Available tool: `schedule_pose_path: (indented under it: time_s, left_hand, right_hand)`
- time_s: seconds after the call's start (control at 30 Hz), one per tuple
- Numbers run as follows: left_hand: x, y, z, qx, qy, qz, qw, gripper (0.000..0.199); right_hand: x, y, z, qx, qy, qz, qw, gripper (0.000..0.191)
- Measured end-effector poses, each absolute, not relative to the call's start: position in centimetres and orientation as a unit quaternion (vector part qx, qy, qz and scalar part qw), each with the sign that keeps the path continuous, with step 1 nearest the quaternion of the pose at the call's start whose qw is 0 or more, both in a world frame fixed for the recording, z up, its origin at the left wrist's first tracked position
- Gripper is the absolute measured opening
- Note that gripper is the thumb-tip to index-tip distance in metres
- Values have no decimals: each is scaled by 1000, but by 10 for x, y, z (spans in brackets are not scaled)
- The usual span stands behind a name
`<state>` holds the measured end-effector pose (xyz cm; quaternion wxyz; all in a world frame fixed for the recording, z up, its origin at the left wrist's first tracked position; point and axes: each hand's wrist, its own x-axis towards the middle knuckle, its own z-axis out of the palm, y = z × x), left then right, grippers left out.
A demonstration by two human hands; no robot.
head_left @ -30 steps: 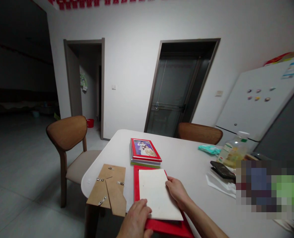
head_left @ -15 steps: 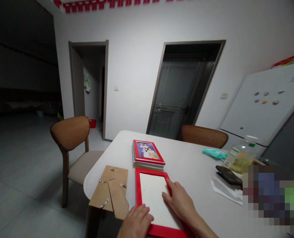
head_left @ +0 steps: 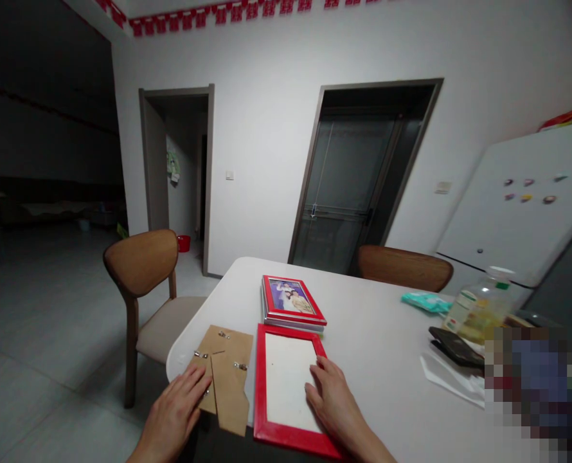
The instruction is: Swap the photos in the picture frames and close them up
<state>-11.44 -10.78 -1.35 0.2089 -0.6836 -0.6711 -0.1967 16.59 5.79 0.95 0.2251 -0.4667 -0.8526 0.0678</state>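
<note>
A red picture frame [head_left: 261, 386] with a plain white sheet [head_left: 290, 379] inside its border lies at the near edge of the table. My right hand [head_left: 339, 399] grips its right side, thumb over the white sheet. To the left, a brown frame backing board [head_left: 231, 399] with metal clips and a stand flap overhangs the edge. On its left part lies my left hand [head_left: 180, 402], fingers stretched out and touching the board. Just beyond the frame sits a stack of picture frames [head_left: 293, 318], the top one red with a photo of people.
On the right of the white table [head_left: 373, 347] are a clear bottle [head_left: 483, 302] with yellow liquid, a teal packet [head_left: 425, 301], a dark wallet-like item [head_left: 454, 347] and white paper [head_left: 452, 379]. Wooden chairs [head_left: 144, 263] stand left and behind. A blurred patch hides the lower right.
My left hand has moved left from the red frame onto the backing board. The red frame has shifted slightly left, with my right hand still at its right side.
</note>
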Motion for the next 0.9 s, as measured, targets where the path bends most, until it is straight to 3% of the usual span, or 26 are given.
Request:
schedule_pose_path:
  time_s: [0.13, 0.23, 0.33, 0.43, 0.63, 0.77, 0.9]
  left_hand:
    - [-116, -113, 23, -668, -637, -256, 287, 39]
    - [-85, -111, 56, -664, -623, -269, 314, 35]
    - [-34, -100, 69, -709, -586, -263, 292, 37]
    - [12, -84, 57, -728, -570, -289, 247, 32]
    - [53, -61, 28, -728, -641, -222, 100, 28]
    - [59, -54, 38, -712, -686, -152, -11, 35]
    - [57, -54, 46, -698, -700, -140, -53, 40]
  right_hand:
    - [167, 50, 23, -460, -832, 153, 270, 39]
    - [167, 28, 52, -418, -784, 323, 326, 49]
    - [169, 6, 89, -364, -715, 488, 344, 56]
    - [182, 0, 108, -381, -682, 537, 318, 59]
    - [207, 32, 73, -415, -734, 495, 211, 60]
    - [203, 43, 54, -436, -807, 355, 180, 61]
    - [196, 41, 53, -422, -866, 243, 116, 75]
